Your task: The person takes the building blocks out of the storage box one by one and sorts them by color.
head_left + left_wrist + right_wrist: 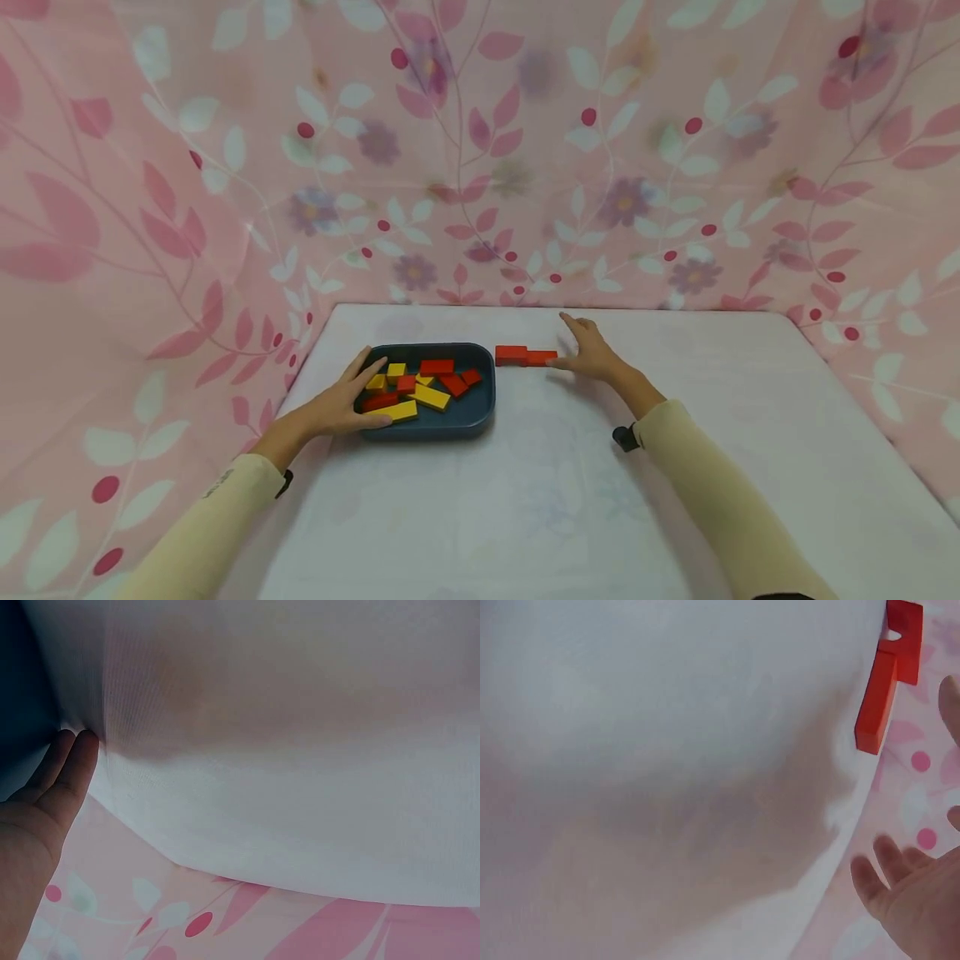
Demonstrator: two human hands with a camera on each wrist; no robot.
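Note:
My left hand (341, 407) holds the left end of a dark blue tray (450, 432), its thumb over the near rim and fingers over the far corner. In the left wrist view, two of its fingers lie against the outside of the tray (26, 682). Yellow and red blocks lie jumbled inside, among them a yellow block (431, 397) and a red block (437, 367). Right of the tray, a red block with a notch (910, 656) stands end to end with a long red block (875, 705). Beside the long block, my right hand (592, 354) is spread and holds nothing.
A white-covered table (570, 500) lies under everything. Pink floral cloth (480, 150) hangs behind the table's far edge and along both sides. The two red blocks sit near the tray's far right corner.

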